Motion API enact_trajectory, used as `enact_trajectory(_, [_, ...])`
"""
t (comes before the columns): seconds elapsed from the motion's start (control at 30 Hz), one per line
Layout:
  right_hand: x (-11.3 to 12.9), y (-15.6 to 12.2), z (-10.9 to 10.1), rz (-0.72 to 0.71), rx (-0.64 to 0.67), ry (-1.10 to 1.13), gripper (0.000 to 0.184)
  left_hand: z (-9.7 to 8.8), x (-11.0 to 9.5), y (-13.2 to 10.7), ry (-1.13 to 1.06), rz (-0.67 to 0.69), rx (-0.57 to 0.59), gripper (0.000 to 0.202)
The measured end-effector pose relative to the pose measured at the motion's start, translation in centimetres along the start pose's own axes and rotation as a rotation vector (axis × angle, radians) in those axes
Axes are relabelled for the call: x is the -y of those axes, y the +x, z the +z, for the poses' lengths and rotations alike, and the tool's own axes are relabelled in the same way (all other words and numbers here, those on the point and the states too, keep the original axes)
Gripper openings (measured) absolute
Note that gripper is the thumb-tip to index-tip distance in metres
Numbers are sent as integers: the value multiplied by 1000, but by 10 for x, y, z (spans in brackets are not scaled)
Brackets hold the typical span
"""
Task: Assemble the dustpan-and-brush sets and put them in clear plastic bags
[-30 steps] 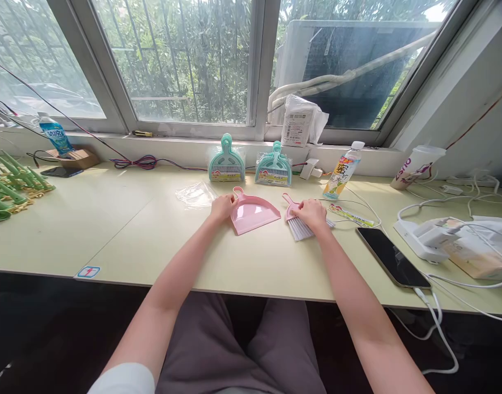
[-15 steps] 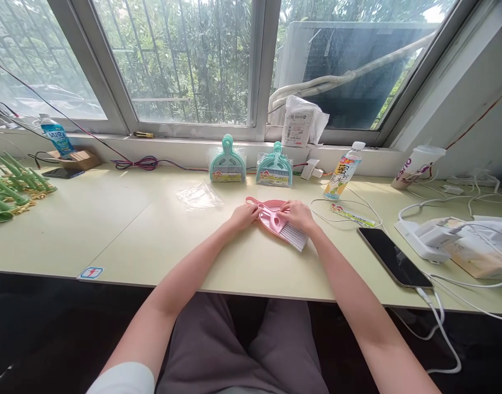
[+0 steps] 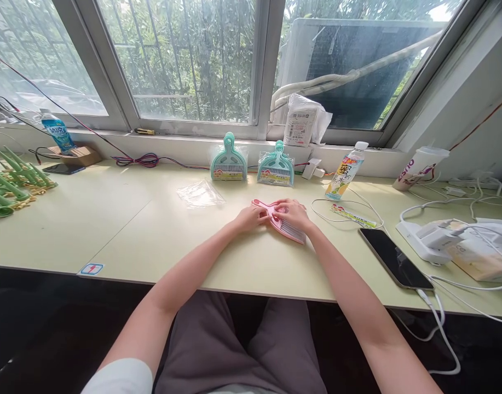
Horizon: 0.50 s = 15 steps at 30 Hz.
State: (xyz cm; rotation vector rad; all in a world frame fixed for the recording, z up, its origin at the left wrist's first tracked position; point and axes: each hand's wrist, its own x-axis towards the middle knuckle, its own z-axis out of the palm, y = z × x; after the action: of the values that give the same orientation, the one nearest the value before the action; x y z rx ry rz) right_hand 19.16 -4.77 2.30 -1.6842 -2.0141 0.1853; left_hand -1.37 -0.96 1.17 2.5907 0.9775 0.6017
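Note:
A small pink hand brush [image 3: 292, 232] with pale bristles lies over a pink dustpan [image 3: 257, 202] on the table in front of me. My left hand [image 3: 251, 217] has its fingers closed at the handle end of the two pieces, on the dustpan's near edge. From above, my right hand [image 3: 294, 213] grips the brush near the top of its bristles, covering part of both. Beyond my hands stand two green dustpan-and-brush sets in clear wrap, a left one [image 3: 229, 158] and a right one [image 3: 276, 166].
A clear plastic wrapper [image 3: 200, 194] lies left of my hands. To the right are a printed label strip [image 3: 353, 216], a drink bottle [image 3: 346, 171], a phone [image 3: 394, 257] on a cable, and a power strip [image 3: 427, 243]. Green plastic parts [image 3: 12, 183] sit far left.
The brush and dustpan have turned slightly and now overlap more closely. My left hand has moved a little right along the handle end; my right hand has shifted slightly left.

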Motion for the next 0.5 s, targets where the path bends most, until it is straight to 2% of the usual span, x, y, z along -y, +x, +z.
enact_trajectory(0.07, [-2, 0, 0, 1, -23, -6, 18, -2, -2, -1, -8, 25, -19, 30])
enact_trajectory(0.13, [-4, 1, 2, 6, -43, -7, 17, -6, -1, -2, 26, 63, -98, 23])
enact_trajectory(0.23, [-7, 3, 8, -26, -63, 20, 17, -14, 4, -4, 251, 217, -194, 24])
enact_trajectory(0.37, [-7, 6, 18, -108, -84, 77, 18, -18, 12, -5, 554, 396, -119, 23])
enact_trajectory(0.5, [-6, 7, 22, -148, -105, 107, 17, -17, 14, -6, 616, 447, -81, 24])
